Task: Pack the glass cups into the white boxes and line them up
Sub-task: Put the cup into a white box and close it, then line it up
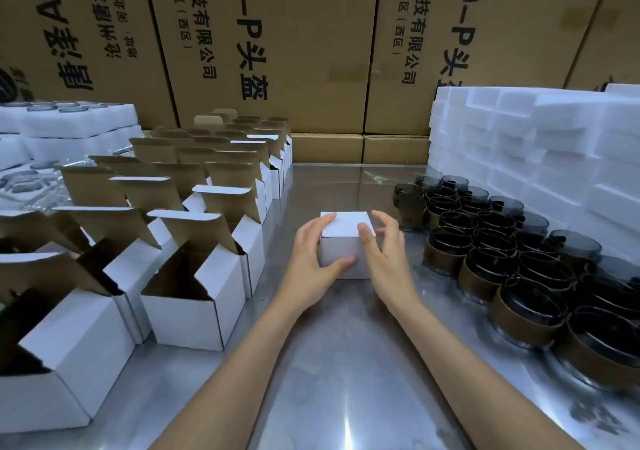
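On the far left of the shiny metal desk (346, 363), stacked white foam trays (79, 120) are seen, with round dark rims set in their top pockets. Just to their right, rows of small white cardboard boxes with brown insides (194, 297) are lined up, each with its lid flap raised; what lies inside most of them cannot be told, as the openings are in shadow. At the middle of the desk, a closed white cardboard box (346, 242) is stood on the surface, apart from the rows. It is held between both hands: the left hand (311, 259) is curled round its left side, with the thumb laid across the lower front face and the fingers over the top left edge, while the right hand (384, 252) is pressed to its right side, thumb on the top front edge and fingers bent around the far corner. What the closed box contains is hidden. To the right, a cluster of dark smoked glass cups wrapped in brown paper bands (519, 269) is stood upright on the desk, touching one another. Behind them, white foam blocks (540, 145) are piled high. Along the back, tall brown cartons with black print (277, 41) are stood.
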Demonstrator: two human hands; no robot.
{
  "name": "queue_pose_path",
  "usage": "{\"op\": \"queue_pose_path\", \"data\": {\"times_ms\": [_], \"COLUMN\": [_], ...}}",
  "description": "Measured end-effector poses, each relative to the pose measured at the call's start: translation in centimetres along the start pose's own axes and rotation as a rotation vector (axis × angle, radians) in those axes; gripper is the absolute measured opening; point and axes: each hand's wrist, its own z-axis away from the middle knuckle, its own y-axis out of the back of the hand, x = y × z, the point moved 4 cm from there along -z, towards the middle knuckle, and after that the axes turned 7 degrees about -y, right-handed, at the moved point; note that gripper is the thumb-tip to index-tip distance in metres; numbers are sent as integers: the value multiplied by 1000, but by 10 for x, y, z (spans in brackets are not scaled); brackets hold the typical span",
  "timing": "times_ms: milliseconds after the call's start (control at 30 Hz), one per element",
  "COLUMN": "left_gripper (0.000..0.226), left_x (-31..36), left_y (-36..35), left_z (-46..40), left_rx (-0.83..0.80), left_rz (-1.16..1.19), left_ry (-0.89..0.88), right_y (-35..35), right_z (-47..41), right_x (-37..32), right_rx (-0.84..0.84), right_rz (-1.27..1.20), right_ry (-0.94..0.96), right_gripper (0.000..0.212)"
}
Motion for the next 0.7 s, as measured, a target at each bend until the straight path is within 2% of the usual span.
{"op": "queue_pose_path", "data": {"times_ms": [133, 267, 367, 467, 700], "left_gripper": [69, 70, 69, 68, 69], "left_x": [-17, -45, -71, -97, -151], "left_y": [-2, -5, -6, -8, -4], "left_z": [-30, -80, -120, -160, -237], "left_rx": [104, 163, 192, 222, 303], "left_rz": [-12, -83, -131, -142, -153], "left_ry": [19, 52, 70, 111, 199], "right_y": [-6, -11, -22, -42, -73], "right_z": [-22, -42, -54, -68, -108], "right_x": [7, 15, 15, 12, 18], "right_rx": [33, 96, 52, -55, -133], "right_rz": [5, 211, 592, 908, 962], "right_ry": [-102, -157, -66, 125, 245], "right_gripper": [55, 36, 17, 15, 18]}}
